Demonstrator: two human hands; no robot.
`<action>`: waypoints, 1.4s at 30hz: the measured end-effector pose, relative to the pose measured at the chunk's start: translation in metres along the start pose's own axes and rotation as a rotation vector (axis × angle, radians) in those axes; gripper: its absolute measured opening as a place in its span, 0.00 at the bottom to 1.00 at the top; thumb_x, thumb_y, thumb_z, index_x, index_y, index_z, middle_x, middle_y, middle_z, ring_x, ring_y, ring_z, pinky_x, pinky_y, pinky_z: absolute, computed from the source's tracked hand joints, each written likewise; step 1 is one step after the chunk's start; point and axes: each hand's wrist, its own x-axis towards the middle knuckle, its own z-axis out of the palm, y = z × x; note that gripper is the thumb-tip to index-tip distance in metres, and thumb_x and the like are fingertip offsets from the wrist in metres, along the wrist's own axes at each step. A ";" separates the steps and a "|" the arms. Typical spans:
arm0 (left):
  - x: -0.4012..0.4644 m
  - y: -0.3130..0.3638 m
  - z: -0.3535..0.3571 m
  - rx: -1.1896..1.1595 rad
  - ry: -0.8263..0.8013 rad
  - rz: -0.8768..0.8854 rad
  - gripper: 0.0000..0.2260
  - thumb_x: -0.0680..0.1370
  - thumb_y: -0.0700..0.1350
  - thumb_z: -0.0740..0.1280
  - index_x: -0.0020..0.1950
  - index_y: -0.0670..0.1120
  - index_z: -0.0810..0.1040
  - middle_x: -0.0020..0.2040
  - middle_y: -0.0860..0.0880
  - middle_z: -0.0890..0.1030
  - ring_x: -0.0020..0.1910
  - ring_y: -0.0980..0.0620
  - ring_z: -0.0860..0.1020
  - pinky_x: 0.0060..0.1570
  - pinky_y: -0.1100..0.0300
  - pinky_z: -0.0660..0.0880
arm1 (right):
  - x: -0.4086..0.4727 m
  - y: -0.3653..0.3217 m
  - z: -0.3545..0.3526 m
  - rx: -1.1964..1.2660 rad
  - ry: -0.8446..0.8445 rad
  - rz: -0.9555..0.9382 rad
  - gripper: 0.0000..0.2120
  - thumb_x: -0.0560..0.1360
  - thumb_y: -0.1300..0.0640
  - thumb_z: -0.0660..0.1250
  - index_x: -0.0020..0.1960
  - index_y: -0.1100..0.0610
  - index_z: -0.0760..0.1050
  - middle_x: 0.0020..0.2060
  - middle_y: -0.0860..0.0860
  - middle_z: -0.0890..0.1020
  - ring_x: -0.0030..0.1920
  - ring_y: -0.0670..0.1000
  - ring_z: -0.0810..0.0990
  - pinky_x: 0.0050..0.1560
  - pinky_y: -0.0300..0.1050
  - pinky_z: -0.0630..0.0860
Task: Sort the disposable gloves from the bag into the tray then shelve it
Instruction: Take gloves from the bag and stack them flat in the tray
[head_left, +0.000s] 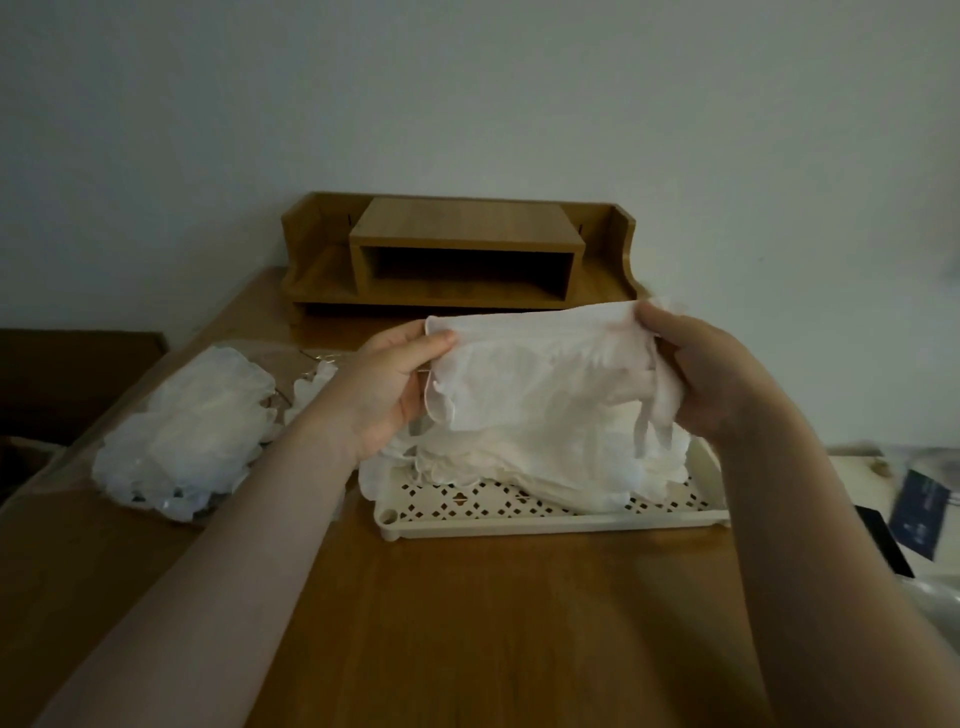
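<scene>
In the head view, a thin white glove (540, 364) is held stretched out flat above the tray (550, 519), pinched at both ends. Its left edge is gripped by the left hand (387, 387), thumb laid over the top corner and fingers curled behind; its right edge is gripped by the right hand (696, 369), fingers bunched round the gathered material. The glove's fingers hang down at about 4 o'clock from its middle.

Directly beneath the held glove, a heap of gloves (524, 467) is seen lying in the cream tray, spilling a little over the tray's left rim. The tray's floor is perforated (a lattice of small diamond holes), and its near strip is uncovered.

At 9 o'clock from the tray, a clear plastic bag (187, 431) with more gloves inside lies on the wooden table (467, 623), well apart from the tray. A few loose gloves (311, 387) are seen between bag and left wrist.

At 12 o'clock, against the wall, a wooden shelf unit (457, 254) stands on the table, with an open box-shaped compartment at its centre.

At 3 o'clock, dark and blurred packaging (919, 514) lies on a pale surface; what it is cannot be told.
</scene>
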 end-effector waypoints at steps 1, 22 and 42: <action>0.001 0.002 0.006 0.001 -0.012 0.007 0.11 0.77 0.41 0.63 0.56 0.42 0.79 0.47 0.46 0.83 0.43 0.50 0.81 0.43 0.58 0.80 | -0.004 -0.004 -0.007 0.020 -0.068 0.013 0.20 0.76 0.50 0.61 0.60 0.64 0.72 0.42 0.56 0.84 0.41 0.52 0.84 0.37 0.45 0.80; 0.041 -0.022 0.003 1.106 0.251 -0.137 0.07 0.79 0.46 0.64 0.44 0.44 0.75 0.39 0.45 0.78 0.35 0.46 0.78 0.37 0.54 0.74 | 0.046 0.029 -0.019 -1.354 0.503 -0.226 0.15 0.79 0.48 0.61 0.56 0.58 0.74 0.44 0.53 0.79 0.40 0.53 0.77 0.39 0.46 0.75; 0.043 -0.031 0.000 1.434 0.176 -0.042 0.11 0.78 0.49 0.65 0.55 0.44 0.72 0.45 0.47 0.79 0.34 0.51 0.76 0.30 0.60 0.71 | -0.010 0.043 -0.004 -1.612 -0.069 -0.084 0.03 0.74 0.47 0.67 0.45 0.46 0.77 0.70 0.45 0.66 0.72 0.54 0.57 0.72 0.56 0.49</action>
